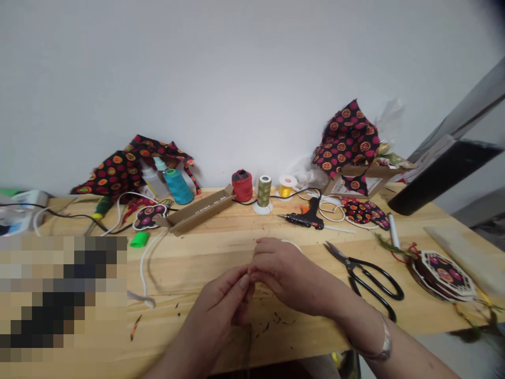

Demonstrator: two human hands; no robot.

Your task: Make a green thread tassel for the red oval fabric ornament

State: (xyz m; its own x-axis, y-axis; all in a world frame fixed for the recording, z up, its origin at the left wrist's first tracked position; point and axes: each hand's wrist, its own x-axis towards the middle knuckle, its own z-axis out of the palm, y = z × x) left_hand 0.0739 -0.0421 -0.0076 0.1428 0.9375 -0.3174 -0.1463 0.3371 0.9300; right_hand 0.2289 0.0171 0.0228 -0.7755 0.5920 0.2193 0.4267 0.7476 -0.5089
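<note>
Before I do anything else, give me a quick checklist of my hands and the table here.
1. Left hand and right hand meeting at the fingertips: ok.
2. Something held between them: cannot tell, the fingers hide it.
3. Scissors set down, near the right hand: ok.
4. Glue gun on a stand: not ok, lying on the tabletop.
5. Olive thread spool standing upright: ok.
6. Tabletop free of scraps: not ok, an orange-and-black scrap lies on it.

We are at a craft workspace: thread spools [264, 191], a glue gun [305, 219], scissors [348, 261] and patterned fabric [347, 139] crowd our wooden tabletop [197, 252].
</note>
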